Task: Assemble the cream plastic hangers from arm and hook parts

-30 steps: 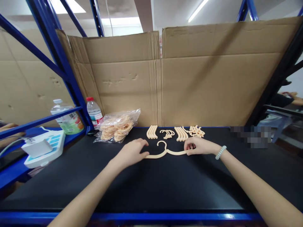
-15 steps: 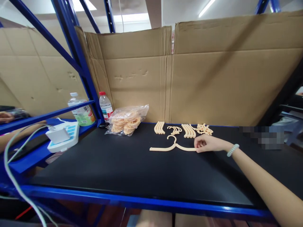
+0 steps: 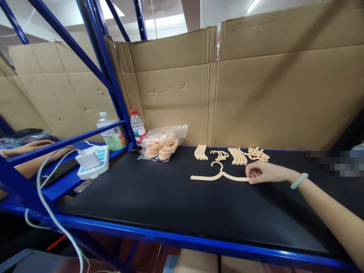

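Note:
A cream plastic clothes hanger (image 3: pixel 207 178) lies flat on the black tabletop (image 3: pixel 159 197), its hook (image 3: pixel 221 167) pointing away from me. The tip of its right arm is pinched between the thumb and fingers of my right hand (image 3: pixel 263 171). Behind the hanger are a row of loose hanger arms (image 3: pixel 201 152), several loose hooks (image 3: pixel 219 155), a second row of arms (image 3: pixel 237 156) and a heap of small cream pieces (image 3: pixel 258 154). My left hand is out of the picture.
A clear bag of cream parts (image 3: pixel 162 146) sits at the back left, near a red-capped bottle (image 3: pixel 138 128). Beyond the blue frame (image 3: pixel 113 91) are a larger bottle (image 3: pixel 113 134), a power strip (image 3: pixel 99 167) with cables, and another person's hands (image 3: pixel 36 146). Cardboard (image 3: pixel 270 94) walls the back.
My view has turned a little left, so everything sits further right in the picture. My right hand keeps its pinch on the hanger, which looks unmoved on the table.

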A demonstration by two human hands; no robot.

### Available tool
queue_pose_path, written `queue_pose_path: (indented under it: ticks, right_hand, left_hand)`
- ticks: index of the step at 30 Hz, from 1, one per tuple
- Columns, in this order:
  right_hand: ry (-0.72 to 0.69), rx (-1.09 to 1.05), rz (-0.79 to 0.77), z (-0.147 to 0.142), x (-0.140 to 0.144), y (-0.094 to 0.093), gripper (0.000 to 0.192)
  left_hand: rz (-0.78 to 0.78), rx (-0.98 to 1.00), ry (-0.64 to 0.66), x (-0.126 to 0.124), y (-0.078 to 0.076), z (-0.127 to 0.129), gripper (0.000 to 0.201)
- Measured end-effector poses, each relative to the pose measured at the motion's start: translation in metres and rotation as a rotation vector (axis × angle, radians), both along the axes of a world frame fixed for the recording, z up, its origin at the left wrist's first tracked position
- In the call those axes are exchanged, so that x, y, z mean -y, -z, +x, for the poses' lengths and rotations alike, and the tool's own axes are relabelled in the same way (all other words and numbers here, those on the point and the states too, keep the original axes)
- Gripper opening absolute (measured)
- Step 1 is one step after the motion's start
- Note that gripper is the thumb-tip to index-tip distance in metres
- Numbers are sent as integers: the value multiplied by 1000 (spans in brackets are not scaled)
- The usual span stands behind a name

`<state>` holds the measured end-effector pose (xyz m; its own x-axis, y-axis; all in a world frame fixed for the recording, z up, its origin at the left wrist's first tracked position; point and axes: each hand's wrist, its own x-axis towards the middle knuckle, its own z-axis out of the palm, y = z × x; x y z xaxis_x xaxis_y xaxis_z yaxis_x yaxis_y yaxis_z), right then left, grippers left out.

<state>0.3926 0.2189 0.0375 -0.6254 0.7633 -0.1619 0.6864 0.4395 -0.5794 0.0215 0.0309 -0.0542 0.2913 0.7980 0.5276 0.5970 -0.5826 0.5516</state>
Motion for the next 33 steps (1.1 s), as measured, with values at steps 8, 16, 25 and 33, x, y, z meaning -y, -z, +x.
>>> queue_pose_path:
  ticks: [8,16,25,33]
  right_hand:
    - [12,-8,3,3,2,-5,34]
    - [24,-28,-34,17,-2,-7,33]
    - [104,-41,26,26,-10,-1,33]
    - [122,-39,61,23,-10,-3,35]
  left_hand:
    - [171,-315,28,-16,-78,30,30]
    - [-101,-586,232,-88,-89,55,64]
    - [-113,-698,264,-114,-92,58,66]
    - [51,-655,233,-132,-92,63,40]
